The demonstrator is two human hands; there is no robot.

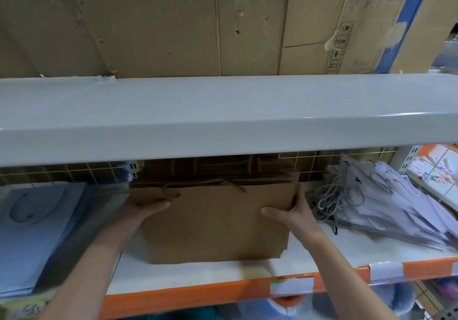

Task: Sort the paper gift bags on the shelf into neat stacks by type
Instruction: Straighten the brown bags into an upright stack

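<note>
Nearest to us, the orange front lip of the shelf (188, 297) is carrying white price tags (291, 285), and our 2 forearms are reaching over it. We are holding the brown paper bags (213, 225) from both sides: our left hand (146, 208) is gripping the left edge with the thumb lying on top and the fingers hidden underneath, and our right hand (288, 210) is clamping the right edge, thumb on top and fingers curled round the side. We are judging that this 2-sided hold is squaring the edges so the stack sits neat.

The bags are lying flat in the middle of the shelf, plain kraft brown, layered edges slightly stepped at the near right corner, twisted paper handles folded at the far end. To the left, a stack of blue bags (37, 233) is lying flat; to the right, white bags (386, 200) with grey cord handles are slumping in a loose fan, probably not yet sorted. Farther back, a wire grid (347, 156) is closing the rear, and flattened cardboard (173, 22) is standing above the upper shelf (223, 111).
</note>
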